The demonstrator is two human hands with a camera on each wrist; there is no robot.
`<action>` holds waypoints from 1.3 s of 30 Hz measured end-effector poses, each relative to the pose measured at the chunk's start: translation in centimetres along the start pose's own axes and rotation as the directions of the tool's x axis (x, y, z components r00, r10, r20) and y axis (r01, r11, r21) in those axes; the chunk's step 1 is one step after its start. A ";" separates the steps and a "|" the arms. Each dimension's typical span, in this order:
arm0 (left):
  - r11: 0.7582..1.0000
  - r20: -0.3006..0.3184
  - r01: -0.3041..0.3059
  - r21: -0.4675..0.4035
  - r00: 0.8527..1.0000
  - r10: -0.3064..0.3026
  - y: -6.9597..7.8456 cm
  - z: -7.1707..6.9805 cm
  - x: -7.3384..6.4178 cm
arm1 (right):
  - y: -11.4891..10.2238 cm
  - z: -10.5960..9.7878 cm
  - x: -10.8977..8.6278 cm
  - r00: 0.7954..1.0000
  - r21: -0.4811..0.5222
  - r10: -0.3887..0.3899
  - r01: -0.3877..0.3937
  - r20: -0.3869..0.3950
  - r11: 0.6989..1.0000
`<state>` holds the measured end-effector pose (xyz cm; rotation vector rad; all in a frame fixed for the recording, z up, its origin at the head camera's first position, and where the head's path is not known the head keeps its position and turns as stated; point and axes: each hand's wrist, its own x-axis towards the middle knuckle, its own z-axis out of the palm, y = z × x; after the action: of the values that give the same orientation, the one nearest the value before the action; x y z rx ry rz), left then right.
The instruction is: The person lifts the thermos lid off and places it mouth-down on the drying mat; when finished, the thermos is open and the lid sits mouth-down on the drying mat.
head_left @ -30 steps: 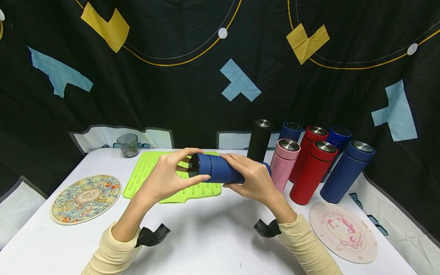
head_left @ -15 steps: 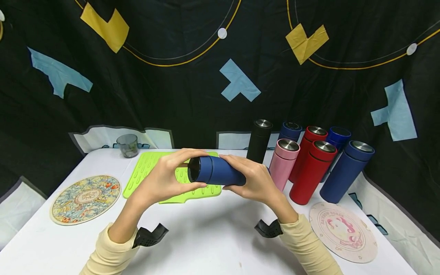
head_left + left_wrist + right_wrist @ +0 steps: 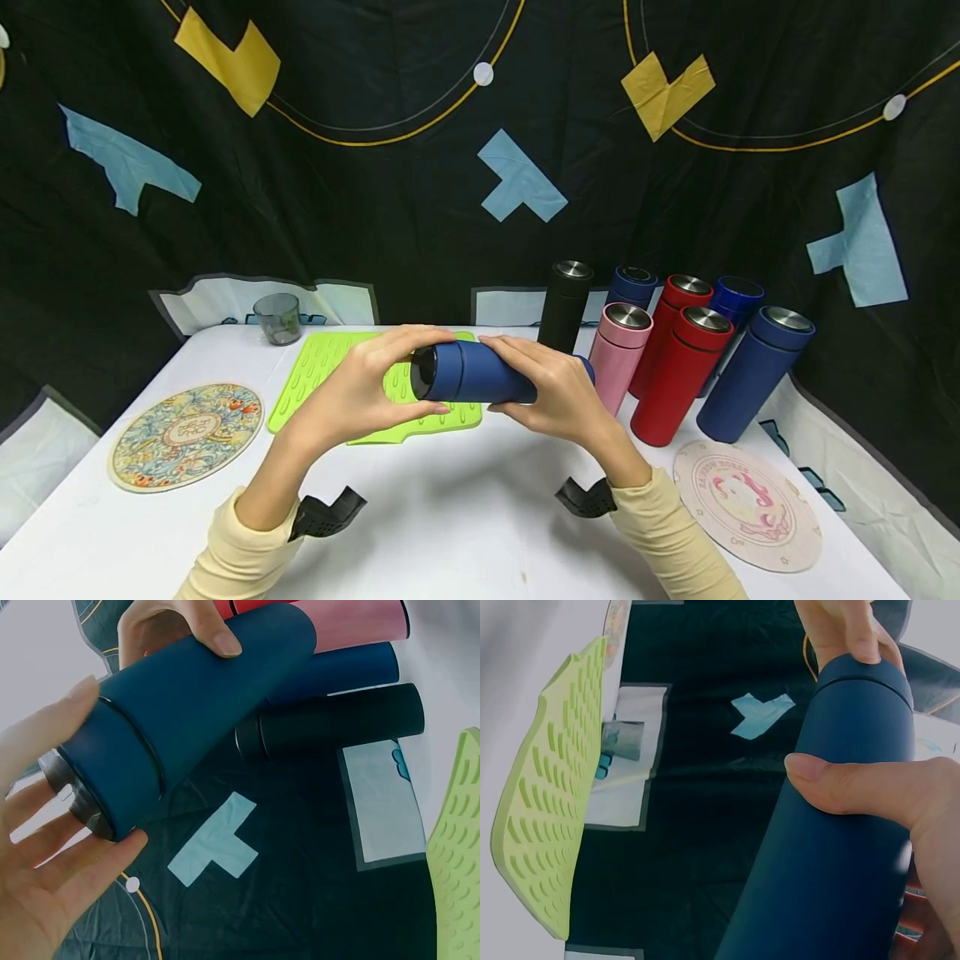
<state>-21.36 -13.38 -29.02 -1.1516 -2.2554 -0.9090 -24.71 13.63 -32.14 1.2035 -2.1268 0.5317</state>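
Observation:
A dark blue thermos [image 3: 487,375] is held sideways above the table, its dark, shiny lid end to the left. My left hand [image 3: 363,385] holds that end, thumb below and fingers above in the head view. In the left wrist view the left thumb and fingertips touch the blue band [image 3: 112,769] beside the metallic rim. My right hand [image 3: 551,385] grips the thermos body, its thumb [image 3: 847,784] lying across the blue side in the right wrist view. Most other right fingers are hidden behind the body there. A thin groove circles the thermos near the lid.
At the right stand several thermoses: black [image 3: 566,308], pink [image 3: 620,358], red [image 3: 678,379] and blue [image 3: 753,379]. A green ridged mat [image 3: 315,375] lies behind my hands. A grey glass [image 3: 278,318] stands back left. Round mats, floral [image 3: 187,437] and pink [image 3: 750,508], lie at either side.
Early on, my left hand shifted on the lid end and that end turned slightly towards the head camera. Since half a second ago, the thermos's right end has come more into view; both hands stay nearly still.

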 end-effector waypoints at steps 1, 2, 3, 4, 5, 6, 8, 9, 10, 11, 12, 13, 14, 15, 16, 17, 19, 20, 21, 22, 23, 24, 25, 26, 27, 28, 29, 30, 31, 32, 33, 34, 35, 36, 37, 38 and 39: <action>1.000 0.005 -0.016 0.003 1.000 0.016 0.0 0.0 0.0 | 0.0 0.0 0.0 1.000 0.010 0.002 -0.002 0.003 1.000; 0.999 0.010 -0.032 0.004 0.999 0.032 -0.1 -0.1 0.0 | 0.1 0.0 0.0 1.000 0.017 0.005 -0.005 0.006 1.000; 0.999 0.013 -0.041 0.004 0.999 0.041 -0.1 -0.1 0.0 | 0.1 0.0 -0.1 1.000 0.023 0.007 -0.007 0.008 1.000; 0.999 0.014 -0.048 0.000 0.999 0.048 -0.1 -0.1 0.1 | 0.1 0.0 -0.1 1.000 0.026 0.009 -0.009 0.008 1.000; 0.999 0.014 -0.053 -0.002 0.998 0.053 -0.1 -0.1 0.1 | 0.1 0.0 0.0 1.000 0.029 0.011 -0.011 0.008 1.000; 0.999 0.014 -0.054 -0.007 0.998 0.054 -0.1 -0.1 0.1 | 0.1 0.0 -0.1 1.000 0.029 0.013 -0.013 0.007 0.999; 0.999 0.008 -0.049 -0.017 0.999 0.049 -0.1 -0.1 0.1 | 0.0 0.0 0.0 1.000 0.019 0.013 -0.013 -0.002 1.000; 0.999 0.002 -0.042 -0.021 0.999 0.042 -0.1 -0.1 0.1 | 0.0 -0.1 0.0 1.000 0.011 0.010 -0.010 -0.007 1.000; 0.999 -0.004 -0.033 -0.024 0.999 0.033 -0.1 0.0 0.1 | -0.1 -0.1 0.0 1.000 0.001 0.006 -0.006 -0.014 1.000; 1.000 -0.011 -0.020 -0.024 1.000 0.020 0.0 0.0 0.1 | -0.1 -0.1 0.0 1.000 -0.011 0.002 -0.002 -0.021 1.000; 1.000 -0.018 -0.005 -0.023 1.000 0.004 0.0 0.0 0.1 | -0.2 -0.1 0.1 1.000 -0.024 -0.002 0.001 -0.027 1.000; 1.000 -0.024 0.012 -0.019 1.000 -0.013 0.1 0.1 0.1 | -0.2 -0.1 0.1 0.999 -0.035 -0.007 0.005 -0.032 0.999; 0.999 -0.029 0.029 -0.014 0.999 -0.029 0.1 0.1 0.1 | -0.2 -0.2 0.1 0.999 -0.045 -0.011 0.009 -0.034 0.999; 0.999 -0.033 0.043 -0.011 0.999 -0.044 0.1 0.1 0.1 | -0.2 -0.2 0.1 0.999 -0.053 -0.016 0.014 -0.036 0.999; 0.998 -0.036 0.056 -0.004 0.998 -0.056 0.1 0.1 0.0 | -0.2 -0.2 0.1 0.999 -0.058 -0.020 0.018 -0.038 0.998; 0.998 -0.035 0.061 0.000 0.998 -0.061 0.2 0.2 0.0 | -0.2 -0.2 0.2 0.999 -0.060 -0.021 0.019 -0.036 0.998; 0.999 -0.027 0.051 0.011 0.998 -0.051 0.1 0.1 0.0 | -0.2 -0.2 0.2 0.999 -0.058 -0.024 0.022 -0.033 0.998; 0.999 -0.021 0.039 0.016 0.999 -0.038 0.1 0.1 0.0 | -0.1 -0.2 0.2 0.999 -0.053 -0.022 0.021 -0.030 0.998; 0.999 -0.014 0.022 0.024 1.000 -0.021 0.1 0.0 0.0 | -0.1 -0.2 0.2 0.999 -0.045 -0.021 0.020 -0.029 0.999; 1.000 -0.007 0.002 0.030 1.000 -0.002 0.1 0.0 0.0 | 0.0 -0.2 0.1 0.999 -0.036 -0.019 0.018 -0.026 0.999; 0.999 0.001 -0.017 0.031 1.000 0.017 0.1 -0.1 0.0 | 0.0 -0.2 0.1 1.000 -0.028 -0.015 0.014 -0.023 1.000; 0.999 0.005 -0.034 0.033 0.999 0.034 0.1 -0.1 0.0 | 0.0 -0.2 0.1 1.000 -0.019 -0.012 0.012 -0.023 1.000; 0.998 0.009 -0.047 0.030 0.999 0.046 0.1 -0.2 0.0 | 0.0 -0.2 0.1 1.000 -0.011 -0.009 0.009 -0.021 1.000; 0.998 0.010 -0.057 0.027 0.998 0.057 0.1 -0.2 0.0 | 0.0 -0.1 0.1 1.000 -0.005 -0.006 0.006 -0.020 1.000; 0.998 0.009 -0.064 0.026 0.998 0.064 0.1 -0.2 0.0 | 0.0 -0.1 0.0 1.000 -0.002 -0.004 0.004 -0.020 1.000; 0.997 0.007 -0.067 0.022 0.998 0.067 0.1 -0.2 0.0 | 0.0 -0.1 0.0 1.000 -0.003 -0.002 0.002 -0.020 1.000; 0.998 0.003 -0.067 0.019 0.998 0.067 0.1 -0.2 -0.1 | 0.0 -0.1 0.0 1.000 -0.006 -0.002 0.002 -0.021 1.000; 0.998 -0.002 -0.064 0.016 0.998 0.064 0.1 -0.2 0.0 | 0.0 -0.1 0.0 1.000 -0.011 -0.003 0.002 -0.022 1.000; 0.998 -0.008 -0.057 0.012 0.998 0.057 0.1 -0.1 0.0 | 0.0 -0.1 0.0 1.000 -0.017 -0.004 0.003 -0.023 1.000; 0.999 -0.015 -0.045 0.009 0.999 0.045 0.1 -0.1 0.0 | 0.0 -0.1 0.0 1.000 -0.026 -0.006 0.005 -0.025 1.000; 1.000 -0.021 -0.030 0.003 0.999 0.030 0.2 -0.1 0.0 | -0.1 -0.1 0.0 1.000 -0.034 -0.008 0.007 -0.027 0.999; 1.000 -0.027 -0.013 -0.006 1.000 0.013 0.2 0.0 0.0 | -0.1 -0.1 0.0 1.000 -0.042 -0.011 0.010 -0.028 0.999; 1.000 -0.032 0.003 -0.015 0.999 -0.004 0.2 0.0 0.0 | -0.1 -0.2 0.0 0.999 -0.050 -0.014 0.013 -0.030 0.999; 1.000 -0.035 0.020 -0.022 0.999 -0.021 0.2 0.0 0.0 | -0.1 -0.2 0.0 0.999 -0.056 -0.017 0.015 -0.031 0.998; 0.999 -0.037 0.034 -0.029 0.999 -0.035 0.2 0.0 0.0 | -0.1 -0.2 0.0 0.999 -0.061 -0.019 0.017 -0.030 0.998; 0.999 -0.037 0.043 -0.030 0.998 -0.044 0.3 0.0 0.0 | -0.1 -0.2 0.0 0.999 -0.064 -0.020 0.018 -0.029 0.998; 0.999 -0.035 0.046 -0.027 0.998 -0.047 0.2 0.1 0.0 | -0.1 -0.2 0.0 0.999 -0.065 -0.021 0.019 -0.029 0.998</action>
<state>-21.16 -13.24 -28.98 -1.0898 -2.2564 -0.9726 -24.60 13.72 -31.93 1.1730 -2.0891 0.4652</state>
